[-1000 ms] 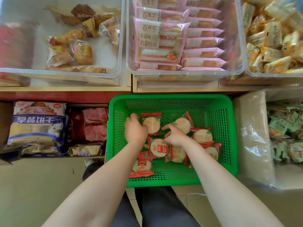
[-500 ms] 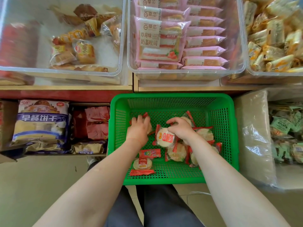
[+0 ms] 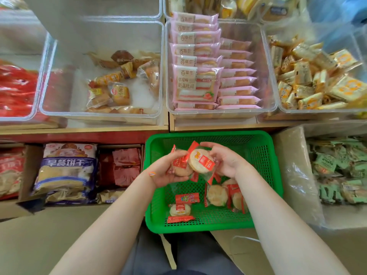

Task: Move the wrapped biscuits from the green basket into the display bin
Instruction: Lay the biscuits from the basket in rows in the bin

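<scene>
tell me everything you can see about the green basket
The green basket is a rectangular, plastic-looking crate with perforated mesh walls and floor under a solid rim. It sits low in front of the shelf of clear bins. A few red-wrapped round biscuits lie on its floor, and both hands hold more above it.

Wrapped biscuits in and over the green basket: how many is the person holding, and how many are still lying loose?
Wrapped biscuit in the left hand: 1
Wrapped biscuit in the right hand: 1
Wrapped biscuits lying in the green basket: 4, the last half hidden
Total visible: 6
</scene>
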`<move>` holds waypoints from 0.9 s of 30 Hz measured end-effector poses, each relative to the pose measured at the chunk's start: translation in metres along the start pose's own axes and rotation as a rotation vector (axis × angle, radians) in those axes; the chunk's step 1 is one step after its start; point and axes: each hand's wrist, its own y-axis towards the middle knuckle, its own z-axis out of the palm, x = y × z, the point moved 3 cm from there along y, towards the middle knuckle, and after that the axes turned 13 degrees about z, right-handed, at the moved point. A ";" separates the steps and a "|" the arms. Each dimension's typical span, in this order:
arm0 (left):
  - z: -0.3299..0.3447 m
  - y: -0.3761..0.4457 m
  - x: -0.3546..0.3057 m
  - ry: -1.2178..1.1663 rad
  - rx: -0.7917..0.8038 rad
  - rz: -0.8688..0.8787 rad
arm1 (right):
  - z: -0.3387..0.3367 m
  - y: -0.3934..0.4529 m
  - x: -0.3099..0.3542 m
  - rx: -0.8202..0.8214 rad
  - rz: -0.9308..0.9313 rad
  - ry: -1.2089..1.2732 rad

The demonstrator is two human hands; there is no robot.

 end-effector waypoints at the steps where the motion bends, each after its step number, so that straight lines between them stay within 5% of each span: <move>1: -0.003 -0.006 -0.007 -0.020 -0.021 0.014 | 0.007 -0.004 0.003 0.020 -0.025 0.036; 9: -0.066 -0.059 -0.061 0.052 -0.058 0.082 | 0.105 -0.036 0.008 0.180 -0.120 -0.110; 16: -0.182 -0.119 -0.099 0.082 -0.166 0.176 | 0.233 -0.013 -0.016 0.053 -0.118 -0.020; 27: -0.365 -0.242 -0.252 0.070 0.015 0.226 | 0.492 0.021 0.001 0.133 -0.227 0.153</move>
